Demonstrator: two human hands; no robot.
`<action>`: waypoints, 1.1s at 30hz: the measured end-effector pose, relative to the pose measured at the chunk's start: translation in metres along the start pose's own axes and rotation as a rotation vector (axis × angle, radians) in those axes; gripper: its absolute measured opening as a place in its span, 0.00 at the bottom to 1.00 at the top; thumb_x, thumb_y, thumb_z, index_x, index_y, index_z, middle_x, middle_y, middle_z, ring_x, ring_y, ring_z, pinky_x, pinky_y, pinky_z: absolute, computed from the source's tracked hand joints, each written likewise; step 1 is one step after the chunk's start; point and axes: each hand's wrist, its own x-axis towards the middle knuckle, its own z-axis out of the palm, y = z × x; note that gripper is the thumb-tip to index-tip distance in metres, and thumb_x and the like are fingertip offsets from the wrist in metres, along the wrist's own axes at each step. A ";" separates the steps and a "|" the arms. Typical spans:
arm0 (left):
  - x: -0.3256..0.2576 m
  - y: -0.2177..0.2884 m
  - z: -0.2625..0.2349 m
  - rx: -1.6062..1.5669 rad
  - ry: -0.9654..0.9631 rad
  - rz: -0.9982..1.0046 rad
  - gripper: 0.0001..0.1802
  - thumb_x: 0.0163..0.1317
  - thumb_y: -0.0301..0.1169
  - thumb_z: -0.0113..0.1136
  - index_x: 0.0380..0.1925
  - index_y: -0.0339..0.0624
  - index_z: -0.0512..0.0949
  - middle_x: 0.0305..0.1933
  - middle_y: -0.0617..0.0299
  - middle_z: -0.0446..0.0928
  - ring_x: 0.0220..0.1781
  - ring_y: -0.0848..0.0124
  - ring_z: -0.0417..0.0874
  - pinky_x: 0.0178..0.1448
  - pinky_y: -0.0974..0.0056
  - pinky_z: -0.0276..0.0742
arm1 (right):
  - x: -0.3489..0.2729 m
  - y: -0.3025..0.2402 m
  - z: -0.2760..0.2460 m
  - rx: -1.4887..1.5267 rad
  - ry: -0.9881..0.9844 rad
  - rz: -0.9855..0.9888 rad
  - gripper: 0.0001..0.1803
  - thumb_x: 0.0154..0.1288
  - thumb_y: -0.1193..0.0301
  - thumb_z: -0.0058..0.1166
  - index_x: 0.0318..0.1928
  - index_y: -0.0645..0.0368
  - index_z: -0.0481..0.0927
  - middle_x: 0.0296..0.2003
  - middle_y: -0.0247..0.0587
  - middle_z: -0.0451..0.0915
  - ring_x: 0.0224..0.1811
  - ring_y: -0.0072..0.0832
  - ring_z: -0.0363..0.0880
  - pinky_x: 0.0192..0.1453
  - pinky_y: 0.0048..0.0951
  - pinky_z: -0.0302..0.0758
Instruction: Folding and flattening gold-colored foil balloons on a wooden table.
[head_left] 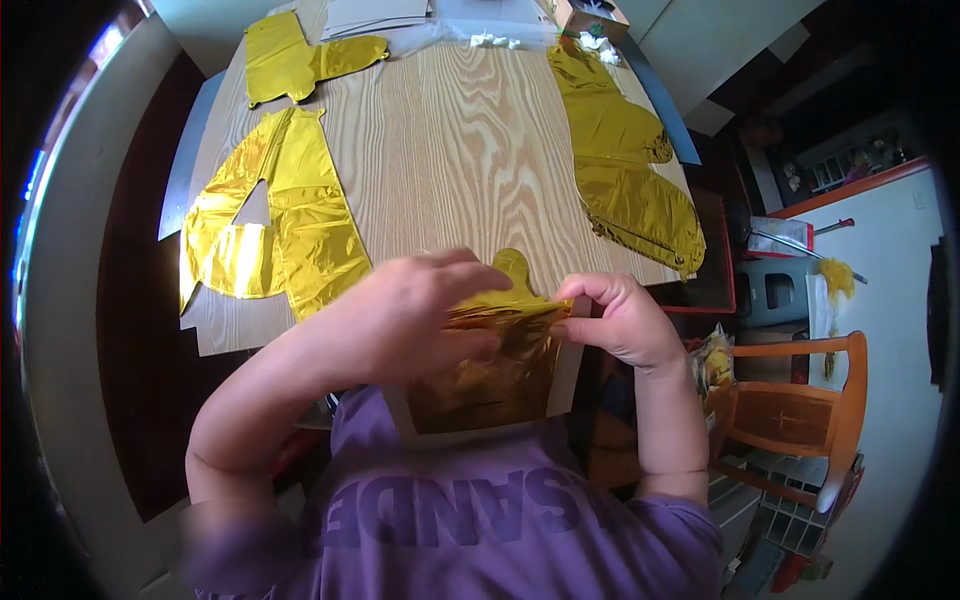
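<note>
Tabletop (450, 150), wood-grained, extended beyond both grips. A wooden chair (845, 400) stood to the right of the right grip, a grey plastic bin (778, 292) farther beyond it. Flat gold foils lay on the tabletop: a long foil (620, 150) beyond the right grip, a pierced foil (315, 200) beyond the left. The worked foil (490, 390) lay between and nearer than the grips. Right grip (632, 322): thumb and finger clamped on its edge. Left grip (405, 315): blurred, thumb and fingers apart, contact unclear. White scraps (495, 41) lay farthest beyond both.
</note>
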 end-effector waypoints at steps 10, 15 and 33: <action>0.015 -0.027 0.007 -0.166 -0.077 -0.272 0.17 0.65 0.30 0.64 0.51 0.34 0.80 0.40 0.49 0.87 0.42 0.63 0.89 0.48 0.62 0.82 | -0.024 0.074 0.011 0.469 0.080 -0.092 0.37 0.59 0.77 0.71 0.67 0.62 0.67 0.56 0.35 0.77 0.54 0.21 0.77 0.61 0.24 0.73; 0.016 -0.046 0.006 -0.241 -0.102 -0.397 0.18 0.67 0.29 0.64 0.54 0.35 0.79 0.40 0.56 0.86 0.40 0.74 0.86 0.46 0.66 0.81 | -0.042 0.103 0.057 0.555 0.148 -0.102 0.25 0.64 0.80 0.65 0.62 0.63 0.74 0.54 0.33 0.81 0.54 0.18 0.78 0.62 0.24 0.73; 0.043 -0.029 -0.005 -0.280 -0.017 -0.375 0.16 0.73 0.36 0.59 0.50 0.33 0.79 0.28 0.64 0.80 0.26 0.80 0.76 0.30 0.70 0.71 | -0.045 0.074 0.048 0.412 0.300 -0.256 0.15 0.68 0.78 0.63 0.54 0.62 0.80 0.48 0.34 0.85 0.50 0.18 0.80 0.60 0.23 0.74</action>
